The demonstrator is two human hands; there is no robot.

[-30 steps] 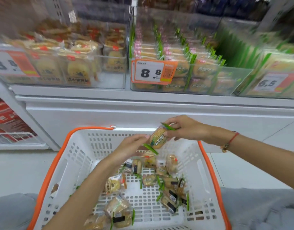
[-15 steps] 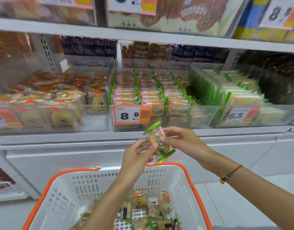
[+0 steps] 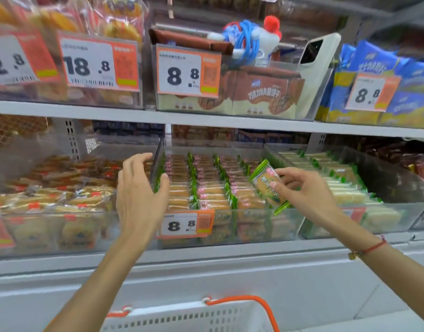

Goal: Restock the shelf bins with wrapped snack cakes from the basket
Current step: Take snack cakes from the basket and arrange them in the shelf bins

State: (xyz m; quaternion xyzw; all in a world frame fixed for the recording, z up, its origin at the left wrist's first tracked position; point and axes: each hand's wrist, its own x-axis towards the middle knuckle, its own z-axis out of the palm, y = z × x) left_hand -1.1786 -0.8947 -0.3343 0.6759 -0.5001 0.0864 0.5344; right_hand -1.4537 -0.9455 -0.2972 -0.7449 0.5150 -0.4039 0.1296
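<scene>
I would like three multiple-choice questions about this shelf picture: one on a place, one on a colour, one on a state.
1. Where is the wrapped cake that the person holds?
A. over the bin with the 8.8 tag
B. inside the basket
C. on the upper shelf

2. What colour is the basket's rim?
A. blue
B. orange
C. black

3. What is the left hand doing?
A. pinching a cake
B. gripping the basket
C. open, holding nothing

Answers:
1 A: the right hand holds the wrapped cake above the bin with the 8.8 tag.
2 B: the basket has an orange rim.
3 C: the left hand has spread, empty fingers.
</scene>
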